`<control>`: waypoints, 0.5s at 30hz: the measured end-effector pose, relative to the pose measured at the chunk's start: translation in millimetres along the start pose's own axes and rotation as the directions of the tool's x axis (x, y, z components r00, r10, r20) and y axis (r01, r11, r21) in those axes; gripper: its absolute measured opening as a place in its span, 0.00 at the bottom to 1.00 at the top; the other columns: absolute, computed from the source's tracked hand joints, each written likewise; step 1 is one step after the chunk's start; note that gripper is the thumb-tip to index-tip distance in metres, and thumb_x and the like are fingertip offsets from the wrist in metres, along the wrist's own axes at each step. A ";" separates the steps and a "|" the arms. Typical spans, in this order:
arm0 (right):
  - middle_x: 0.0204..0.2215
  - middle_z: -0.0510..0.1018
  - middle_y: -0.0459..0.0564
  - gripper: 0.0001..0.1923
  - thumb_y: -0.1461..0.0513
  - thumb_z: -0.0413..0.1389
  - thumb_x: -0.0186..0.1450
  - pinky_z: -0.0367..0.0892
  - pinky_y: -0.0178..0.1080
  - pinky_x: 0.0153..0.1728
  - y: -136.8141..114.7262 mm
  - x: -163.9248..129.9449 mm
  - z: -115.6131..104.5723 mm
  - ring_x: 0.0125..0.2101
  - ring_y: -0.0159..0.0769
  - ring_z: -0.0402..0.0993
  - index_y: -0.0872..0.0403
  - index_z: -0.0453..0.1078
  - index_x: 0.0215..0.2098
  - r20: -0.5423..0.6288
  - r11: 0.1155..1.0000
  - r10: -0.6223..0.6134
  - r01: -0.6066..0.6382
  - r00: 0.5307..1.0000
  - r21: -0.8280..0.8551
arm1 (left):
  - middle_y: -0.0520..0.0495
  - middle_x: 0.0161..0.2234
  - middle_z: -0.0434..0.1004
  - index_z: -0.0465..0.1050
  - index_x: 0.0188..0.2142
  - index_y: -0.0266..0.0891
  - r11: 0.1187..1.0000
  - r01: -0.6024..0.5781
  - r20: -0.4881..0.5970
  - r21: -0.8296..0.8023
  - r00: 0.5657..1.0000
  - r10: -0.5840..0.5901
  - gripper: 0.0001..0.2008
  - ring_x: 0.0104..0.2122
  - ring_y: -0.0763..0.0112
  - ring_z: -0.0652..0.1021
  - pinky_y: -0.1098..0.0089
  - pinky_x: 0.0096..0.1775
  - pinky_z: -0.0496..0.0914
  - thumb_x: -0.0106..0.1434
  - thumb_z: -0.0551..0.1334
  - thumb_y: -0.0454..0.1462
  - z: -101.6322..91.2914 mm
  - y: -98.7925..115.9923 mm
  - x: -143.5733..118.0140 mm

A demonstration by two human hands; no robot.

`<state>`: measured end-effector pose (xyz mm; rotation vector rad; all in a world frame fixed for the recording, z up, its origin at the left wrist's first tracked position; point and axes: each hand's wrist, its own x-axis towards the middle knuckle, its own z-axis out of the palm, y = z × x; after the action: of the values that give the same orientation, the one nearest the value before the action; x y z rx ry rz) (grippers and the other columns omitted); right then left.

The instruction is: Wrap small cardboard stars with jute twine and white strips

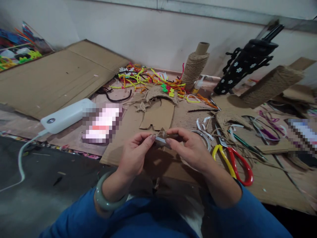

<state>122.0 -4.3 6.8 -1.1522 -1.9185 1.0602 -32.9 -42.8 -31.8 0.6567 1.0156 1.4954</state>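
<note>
A small cardboard piece is being pinched at the centre of the frame between the fingertips of the left hand and the right hand, both closed narrowly on it above the surface. Scissors with red and yellow handles are lying just right of the right hand, while a twine spool is standing at upper centre.

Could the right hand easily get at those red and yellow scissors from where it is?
Probably yes. The scissors lie flat on the cardboard just beside the right hand, nothing between them. But that hand and the left hand pinch a small cardboard piece, so it isn't free.
</note>
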 end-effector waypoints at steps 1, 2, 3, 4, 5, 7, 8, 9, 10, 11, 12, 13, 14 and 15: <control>0.24 0.78 0.47 0.10 0.60 0.54 0.57 0.66 0.34 0.24 -0.7 0.3 -0.8 0.23 0.32 0.72 0.56 0.72 0.36 -0.006 1.000 -0.001 0.001 1.000 0.007 | 0.51 0.23 0.78 0.77 0.26 0.38 1.000 0.009 0.011 0.012 1.000 -0.009 0.09 0.24 0.77 0.75 0.76 0.30 0.70 0.49 0.71 0.41 -0.6 -0.4 -0.3; 0.25 0.78 0.47 0.10 0.60 0.55 0.57 0.67 0.34 0.25 -1.0 0.6 -1.5 0.24 0.32 0.72 0.56 0.72 0.36 -0.011 1.000 -0.007 0.007 1.000 0.012 | 0.51 0.23 0.78 0.78 0.26 0.38 0.999 0.017 0.026 0.029 0.999 -0.018 0.08 0.24 0.76 0.75 0.76 0.30 0.70 0.50 0.70 0.41 -1.4 -0.9 -0.6; 0.25 0.78 0.48 0.10 0.61 0.55 0.57 0.67 0.34 0.26 -1.1 1.0 -1.9 0.25 0.32 0.72 0.56 0.71 0.35 -0.014 1.000 -0.015 0.015 1.000 0.015 | 0.51 0.23 0.79 0.78 0.26 0.38 0.998 0.024 0.043 0.051 0.999 -0.026 0.08 0.25 0.76 0.76 0.76 0.30 0.70 0.50 0.70 0.40 -2.3 -1.6 -0.8; 0.26 0.78 0.47 0.08 0.61 0.55 0.56 0.67 0.34 0.27 -1.2 1.3 -2.3 0.26 0.32 0.72 0.56 0.71 0.34 -0.011 1.000 -0.021 0.021 1.000 0.017 | 0.50 0.23 0.79 0.78 0.27 0.38 0.997 0.026 0.060 0.079 0.998 -0.031 0.08 0.25 0.76 0.76 0.76 0.30 0.70 0.51 0.70 0.40 -3.2 -2.2 -0.9; 0.25 0.77 0.47 0.07 0.62 0.54 0.56 0.66 0.34 0.27 -1.2 1.6 -2.5 0.26 0.32 0.72 0.55 0.71 0.33 0.000 1.000 -0.023 0.023 1.000 0.020 | 0.50 0.24 0.79 0.78 0.27 0.38 0.994 0.023 0.073 0.110 0.997 -0.031 0.08 0.25 0.75 0.75 0.76 0.29 0.69 0.51 0.70 0.40 -4.1 -2.7 -1.0; 0.23 0.76 0.45 0.04 0.63 0.54 0.56 0.65 0.33 0.26 -1.5 1.9 -2.9 0.25 0.30 0.70 0.55 0.70 0.29 0.028 1.000 -0.013 0.012 1.000 0.025 | 0.50 0.24 0.78 0.78 0.27 0.38 0.987 0.016 0.084 0.163 0.996 -0.030 0.08 0.25 0.75 0.75 0.76 0.28 0.69 0.51 0.69 0.40 -5.3 -3.5 -0.9; 0.22 0.75 0.44 0.04 0.63 0.53 0.56 0.64 0.33 0.26 -1.8 1.9 -3.0 0.24 0.30 0.69 0.55 0.69 0.28 0.038 1.000 -0.002 0.001 0.999 0.026 | 0.50 0.23 0.78 0.78 0.27 0.38 0.983 0.016 0.085 0.182 0.996 -0.032 0.08 0.24 0.76 0.74 0.76 0.28 0.68 0.51 0.69 0.41 -5.6 -3.6 -0.9; 0.22 0.74 0.44 0.03 0.63 0.53 0.56 0.63 0.32 0.25 -2.2 1.9 -3.0 0.24 0.29 0.68 0.55 0.69 0.27 0.044 1.000 0.009 -0.010 0.999 0.026 | 0.51 0.23 0.77 0.78 0.26 0.38 0.980 0.021 0.084 0.196 0.996 -0.038 0.08 0.24 0.76 0.73 0.77 0.27 0.68 0.51 0.69 0.41 -5.6 -3.7 -0.9; 0.21 0.73 0.43 0.03 0.63 0.53 0.56 0.62 0.32 0.25 -2.5 1.8 -2.8 0.23 0.29 0.67 0.55 0.68 0.26 0.048 0.999 0.021 -0.023 0.999 0.026 | 0.51 0.23 0.77 0.78 0.26 0.38 0.979 0.031 0.084 0.203 0.995 -0.048 0.08 0.23 0.76 0.73 0.77 0.27 0.67 0.51 0.69 0.41 -5.4 -3.5 -1.0; 0.21 0.72 0.43 0.04 0.62 0.53 0.56 0.61 0.32 0.24 -2.6 1.7 -2.4 0.23 0.29 0.66 0.55 0.67 0.26 0.048 0.999 0.033 -0.034 0.998 0.028 | 0.51 0.22 0.76 0.78 0.26 0.38 0.978 0.042 0.084 0.206 0.995 -0.060 0.08 0.23 0.76 0.73 0.77 0.26 0.67 0.51 0.69 0.41 -5.1 -3.3 -1.1; 0.20 0.71 0.42 0.04 0.62 0.52 0.56 0.60 0.32 0.24 -2.6 1.6 -1.8 0.22 0.29 0.65 0.54 0.67 0.26 0.047 0.999 0.041 -0.042 0.998 0.029 | 0.51 0.22 0.76 0.77 0.26 0.38 0.977 0.053 0.083 0.207 0.994 -0.072 0.08 0.23 0.76 0.73 0.77 0.26 0.67 0.51 0.69 0.41 -4.8 -3.1 -1.3; 0.20 0.70 0.42 0.04 0.62 0.52 0.56 0.59 0.32 0.23 -2.3 1.5 -0.9 0.22 0.28 0.64 0.54 0.67 0.25 0.041 0.999 0.043 -0.044 0.998 0.028 | 0.52 0.22 0.76 0.77 0.26 0.38 0.976 0.063 0.081 0.208 0.993 -0.081 0.08 0.22 0.76 0.72 0.77 0.25 0.67 0.51 0.69 0.41 -4.4 -2.8 -1.4; 0.20 0.69 0.42 0.04 0.62 0.51 0.56 0.58 0.32 0.23 -1.9 1.4 0.1 0.22 0.28 0.63 0.54 0.66 0.25 0.031 0.999 0.038 -0.038 0.999 0.021 | 0.52 0.22 0.76 0.77 0.26 0.38 0.975 0.067 0.080 0.211 0.993 -0.085 0.08 0.22 0.76 0.72 0.77 0.25 0.67 0.51 0.69 0.41 -4.1 -2.4 -1.6; 0.20 0.68 0.41 0.04 0.62 0.51 0.56 0.57 0.32 0.23 -1.3 1.4 1.2 0.22 0.28 0.62 0.54 0.66 0.25 0.022 1.000 0.026 -0.026 0.999 0.009 | 0.52 0.22 0.76 0.77 0.26 0.38 0.974 0.066 0.079 0.216 0.993 -0.085 0.08 0.22 0.76 0.72 0.77 0.25 0.67 0.51 0.69 0.41 -3.8 -2.0 -1.7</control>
<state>120.0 -3.8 7.6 -1.1682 -1.9180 1.0986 -34.8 -45.4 -35.1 0.8191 1.1297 1.2909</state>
